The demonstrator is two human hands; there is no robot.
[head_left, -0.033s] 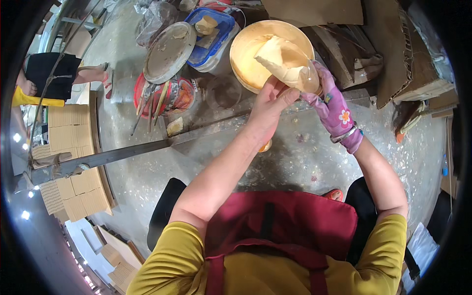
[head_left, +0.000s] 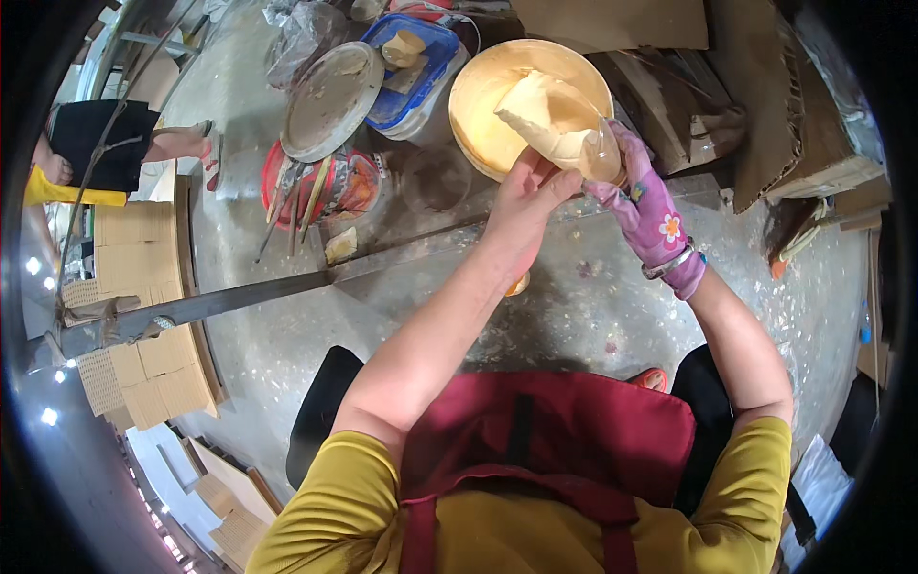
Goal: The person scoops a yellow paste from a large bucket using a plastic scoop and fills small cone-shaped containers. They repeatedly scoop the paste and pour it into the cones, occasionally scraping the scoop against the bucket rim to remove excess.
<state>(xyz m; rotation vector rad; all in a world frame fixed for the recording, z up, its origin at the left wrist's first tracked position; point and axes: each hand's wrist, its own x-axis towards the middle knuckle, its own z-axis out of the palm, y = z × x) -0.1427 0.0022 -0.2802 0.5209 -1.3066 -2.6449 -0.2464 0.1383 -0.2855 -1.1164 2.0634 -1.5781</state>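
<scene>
Next to nothing differs from the picture just before, so the work seems to stand at the same point: a cream-coloured curved piece [head_left: 543, 113] is over the mouth of a pale bucket [head_left: 476, 107]. The bare left hand [head_left: 532, 199] pinches its near edge between thumb and fingers; the right hand [head_left: 639, 201], in a flowered pink glove, curls around its clear, glossy end. A round lid [head_left: 328, 107] and a blue tray [head_left: 442, 43] crowd the bucket's left, cardboard [head_left: 612, 21] its far side
</scene>
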